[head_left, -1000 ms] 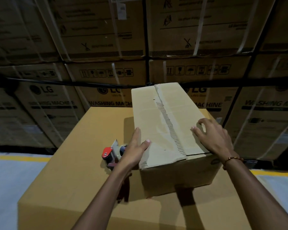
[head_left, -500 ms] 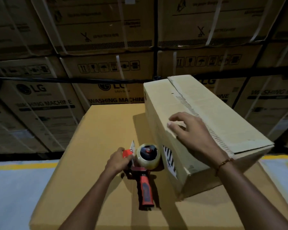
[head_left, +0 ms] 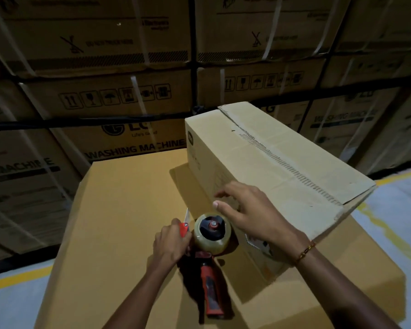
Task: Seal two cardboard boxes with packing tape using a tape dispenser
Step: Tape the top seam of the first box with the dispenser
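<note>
Where the tool lies: the red-and-black plastic tape dispenser rests on its side on the large tan cardboard box, its handle pointing back toward the person, just beside the near side wall of the smaller box.
Tape: a roll of clear packing tape sits on the dispenser's hub, its open face turned up.
Left hand: the left hand has its fingers curled round the red front end of the tape dispenser, right next to the roll; a thin pale tab sticks up just past the fingertips.
Right hand: the right hand hovers over the roll with fingers spread and loosely bent, holding nothing; whether the thumb touches the roll cannot be told.
Smaller box: the long pale cardboard box lies on the large tan box, turned at an angle, flaps down, with a rough torn strip running along its top seam.
Wrist: a thin beaded bracelet circles the right wrist.
Behind: stacked brown washing-machine cartons, bound with pale straps, fill the background.
Floor: pale grey floor with a yellow painted line.
</note>
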A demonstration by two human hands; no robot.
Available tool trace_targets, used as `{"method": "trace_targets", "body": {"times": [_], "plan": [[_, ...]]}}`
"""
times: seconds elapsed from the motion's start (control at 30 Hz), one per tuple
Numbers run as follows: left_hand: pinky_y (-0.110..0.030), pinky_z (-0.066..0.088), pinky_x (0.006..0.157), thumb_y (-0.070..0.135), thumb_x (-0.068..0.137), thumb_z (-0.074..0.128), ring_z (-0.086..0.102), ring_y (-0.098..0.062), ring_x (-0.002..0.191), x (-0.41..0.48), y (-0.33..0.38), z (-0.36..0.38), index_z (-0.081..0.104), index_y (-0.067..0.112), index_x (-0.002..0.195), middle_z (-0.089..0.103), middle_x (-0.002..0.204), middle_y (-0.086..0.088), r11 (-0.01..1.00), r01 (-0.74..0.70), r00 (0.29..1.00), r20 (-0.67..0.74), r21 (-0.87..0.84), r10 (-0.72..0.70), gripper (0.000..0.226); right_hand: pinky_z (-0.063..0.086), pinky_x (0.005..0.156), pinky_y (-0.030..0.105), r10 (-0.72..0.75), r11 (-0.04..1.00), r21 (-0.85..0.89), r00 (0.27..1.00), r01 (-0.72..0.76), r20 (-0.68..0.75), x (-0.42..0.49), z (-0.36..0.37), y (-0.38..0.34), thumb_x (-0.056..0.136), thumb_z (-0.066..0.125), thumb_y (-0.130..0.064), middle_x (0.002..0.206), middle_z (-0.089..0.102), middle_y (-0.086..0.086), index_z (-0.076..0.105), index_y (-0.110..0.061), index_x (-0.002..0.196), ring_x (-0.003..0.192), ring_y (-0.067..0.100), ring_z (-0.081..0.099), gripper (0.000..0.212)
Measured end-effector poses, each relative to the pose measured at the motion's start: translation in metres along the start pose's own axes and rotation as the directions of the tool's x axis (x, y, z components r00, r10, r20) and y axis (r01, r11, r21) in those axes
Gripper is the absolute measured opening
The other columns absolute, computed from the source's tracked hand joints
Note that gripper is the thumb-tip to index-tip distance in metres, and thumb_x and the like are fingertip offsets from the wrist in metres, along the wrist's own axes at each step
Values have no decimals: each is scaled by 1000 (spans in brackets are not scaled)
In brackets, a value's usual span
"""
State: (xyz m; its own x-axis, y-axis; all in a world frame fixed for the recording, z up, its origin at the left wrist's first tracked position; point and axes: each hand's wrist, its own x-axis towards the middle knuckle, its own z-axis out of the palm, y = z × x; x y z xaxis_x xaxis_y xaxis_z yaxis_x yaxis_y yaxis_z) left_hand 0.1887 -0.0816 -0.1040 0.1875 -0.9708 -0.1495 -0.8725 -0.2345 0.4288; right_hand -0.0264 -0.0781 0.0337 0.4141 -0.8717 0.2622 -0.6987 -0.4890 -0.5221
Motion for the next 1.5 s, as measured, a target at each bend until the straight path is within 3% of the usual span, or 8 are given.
{"method": "trace_targets", "body": {"times": [0.2,0.33,0.47,0.67,0.87,1.03,1.17,1.5], "plan": [[-37,38,76,41,92,53,60,-43,105,2,-11,-32,57,18,111,69,108,-20,998,-11,996,-88,-69,5,30,53,63,36,286,936,173,949,-306,131,-26,34,-23,97,59,-51,78,71,-4,72,-19,88,69,10,64,35],[-35,33,76,40,90,57,59,-40,105,4,-2,-77,62,20,113,70,107,-17,982,-24,976,-216,-185,-17,31,46,57,20,478,808,104,749,-579,459,-31,50,-27,89,50,-77,71,67,-7,71,-16,86,58,5,59,64],[-37,37,75,39,90,58,59,-37,97,2,26,-127,61,22,113,69,98,-10,969,-136,937,-344,-206,59,29,58,95,47,369,372,537,652,-757,663,-17,49,-43,76,65,-82,106,78,12,70,-13,115,99,28,75,80],[-37,34,73,44,91,54,54,-34,86,1,62,-170,58,23,106,64,91,-6,961,-226,888,-440,-161,135,27,57,58,34,311,-16,761,720,-648,620,0,20,-68,90,72,-42,83,70,16,59,-3,122,62,25,64,53],[-37,48,79,68,91,45,62,-24,92,11,88,-192,58,36,116,67,99,4,910,-335,898,-375,-243,231,43,48,41,23,372,94,821,784,-564,497,11,-13,-60,89,73,-18,61,58,5,66,-8,84,42,12,53,13],[-38,56,67,53,100,49,69,-27,67,30,110,-218,61,19,112,74,85,-13,571,-248,960,-119,-782,253,38,45,35,22,208,-155,852,827,-499,522,10,-54,-27,70,89,-16,59,53,3,64,-6,83,40,10,51,30],[-35,54,68,43,102,52,70,-22,73,48,131,-196,64,16,104,75,98,-11,570,-243,963,-125,-785,238,29,46,33,22,145,-267,864,869,-426,473,1,-83,-2,60,94,-13,56,52,3,63,-4,81,38,11,52,38],[-30,50,80,35,95,64,63,-21,107,84,176,-75,63,22,113,42,140,-2,777,-194,967,-252,-600,47,23,59,55,34,523,176,911,819,-373,235,22,-155,95,97,59,-8,67,57,12,58,-2,83,51,22,60,15]]}}
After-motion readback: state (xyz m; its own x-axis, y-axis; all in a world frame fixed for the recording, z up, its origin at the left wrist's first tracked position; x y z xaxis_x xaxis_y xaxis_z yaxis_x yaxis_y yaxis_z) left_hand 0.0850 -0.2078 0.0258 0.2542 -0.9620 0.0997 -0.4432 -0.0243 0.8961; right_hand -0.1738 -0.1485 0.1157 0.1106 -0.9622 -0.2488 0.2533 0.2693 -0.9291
